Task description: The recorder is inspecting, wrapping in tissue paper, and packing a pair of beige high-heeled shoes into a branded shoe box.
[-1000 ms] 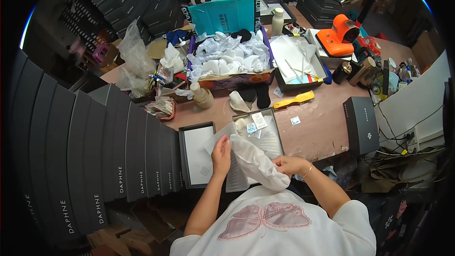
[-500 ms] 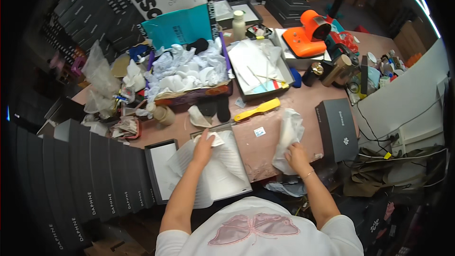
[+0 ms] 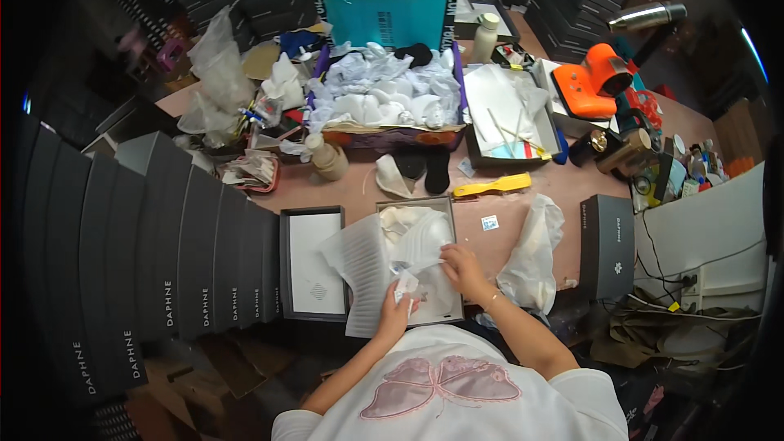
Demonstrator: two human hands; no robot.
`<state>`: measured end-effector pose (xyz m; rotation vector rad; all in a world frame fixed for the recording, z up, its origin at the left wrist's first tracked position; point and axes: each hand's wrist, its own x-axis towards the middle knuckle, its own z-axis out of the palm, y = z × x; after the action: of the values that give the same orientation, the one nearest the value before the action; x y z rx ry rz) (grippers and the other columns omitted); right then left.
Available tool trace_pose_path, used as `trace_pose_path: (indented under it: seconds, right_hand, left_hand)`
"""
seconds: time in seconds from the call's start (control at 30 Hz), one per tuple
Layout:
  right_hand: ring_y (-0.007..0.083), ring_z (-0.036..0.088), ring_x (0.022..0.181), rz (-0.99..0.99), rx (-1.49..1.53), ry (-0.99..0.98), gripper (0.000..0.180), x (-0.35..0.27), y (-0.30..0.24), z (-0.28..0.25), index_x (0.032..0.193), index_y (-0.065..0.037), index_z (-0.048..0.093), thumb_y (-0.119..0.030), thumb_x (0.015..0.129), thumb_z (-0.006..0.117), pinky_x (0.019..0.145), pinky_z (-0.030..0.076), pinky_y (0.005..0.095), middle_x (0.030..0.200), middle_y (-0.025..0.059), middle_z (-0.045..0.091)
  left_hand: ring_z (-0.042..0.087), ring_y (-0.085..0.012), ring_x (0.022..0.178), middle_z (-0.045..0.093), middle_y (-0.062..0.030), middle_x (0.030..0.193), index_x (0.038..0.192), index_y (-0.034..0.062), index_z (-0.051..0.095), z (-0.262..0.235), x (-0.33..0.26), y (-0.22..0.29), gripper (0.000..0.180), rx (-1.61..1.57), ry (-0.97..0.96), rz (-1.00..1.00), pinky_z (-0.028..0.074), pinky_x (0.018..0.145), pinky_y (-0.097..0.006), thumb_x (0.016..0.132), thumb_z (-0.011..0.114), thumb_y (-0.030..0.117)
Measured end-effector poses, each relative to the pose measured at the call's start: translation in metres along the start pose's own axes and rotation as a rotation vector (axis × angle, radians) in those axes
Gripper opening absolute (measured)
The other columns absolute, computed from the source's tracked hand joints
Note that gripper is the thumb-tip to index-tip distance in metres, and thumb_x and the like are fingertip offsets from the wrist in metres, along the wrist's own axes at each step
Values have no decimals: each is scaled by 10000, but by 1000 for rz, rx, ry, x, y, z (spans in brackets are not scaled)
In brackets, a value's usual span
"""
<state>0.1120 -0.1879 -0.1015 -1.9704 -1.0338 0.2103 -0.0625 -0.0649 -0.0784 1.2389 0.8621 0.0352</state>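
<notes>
An open grey shoe box (image 3: 451, 224) stands on the table in front of me, with crumpled cream paper (image 3: 398, 218) and white ribbed foam sheet (image 3: 425, 237) inside. More of the foam spills over the box's left side. My left hand (image 3: 394, 318), at the near left of the box, is closed on a small white card (image 3: 406, 284). Over the right wall, my right hand (image 3: 465, 271) pinches the edge of the foam sheet; its fingertips are partly hidden. To the right lies a bundle in translucent white plastic (image 3: 532, 251), touched by neither hand.
A white-lined grey box part (image 3: 314, 265) sits left of the open box, beside stacked dark shoe boxes (image 3: 184, 253). Beyond are a yellow-handled brush (image 3: 492, 185), black insoles (image 3: 438, 171) and a carton of crumpled paper (image 3: 384, 137). A closed dark box (image 3: 608, 245) stands at right.
My right hand has let go of the plastic-wrapped bundle and moved left to the open box. My left hand has drawn the white card nearer to me. The view has shifted.
</notes>
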Motion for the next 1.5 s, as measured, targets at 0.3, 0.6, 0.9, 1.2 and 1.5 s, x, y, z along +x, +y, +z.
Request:
trace_pose_path:
  seconds: [0.3, 0.6, 0.9, 1.2, 1.5]
  right_hand:
    - [221, 591, 958, 486, 301, 151, 172, -36, -26, -17, 1030, -10, 563, -37, 861, 548, 790, 470, 306, 1034, 127, 613]
    - [201, 607, 892, 492, 538, 5, 240, -27, -31, -45, 1075, 15, 612, -143, 898, 577, 815, 469, 303, 984, 136, 656]
    - [323, 656, 881, 172, -340, 43, 225, 133, 124, -96, 1010, -24, 666, -118, 819, 590, 791, 499, 429, 949, 174, 670]
    - [303, 576, 1016, 336, -810, -333, 224, 142, 181, -61, 1030, -89, 606, -162, 827, 548, 818, 492, 480, 1081, 113, 575]
    - [264, 643, 899, 38, 63, -145, 323, 105, -65, -82, 1185, -25, 526, -64, 870, 583, 729, 507, 313, 1079, 163, 621]
  left_hand:
    - [316, -327, 1350, 305, -280, 1443, 1443, -57, 179, -13, -4, -3, 840, 463, -121, 309, 287, 1081, -354, 865, 660, 318]
    - [532, -126, 1015, 555, -106, 1217, 1335, -73, 407, 1, 17, 70, 606, 80, -371, 85, 428, 886, -253, 910, 633, 294]
    - [113, -443, 1403, 200, -279, 1491, 1407, 70, 409, 59, -13, 68, 753, 484, -532, 632, 115, 1127, -496, 893, 431, 619]
    - [39, -446, 1416, 142, -247, 1523, 1319, 91, 531, 129, 15, 72, 682, 926, -607, 702, 55, 1100, -615, 849, 523, 586]
    - [396, -408, 1256, 493, -247, 1280, 1183, 26, 587, 146, 12, 8, 473, 1027, -644, 697, 267, 1060, -535, 839, 618, 350]
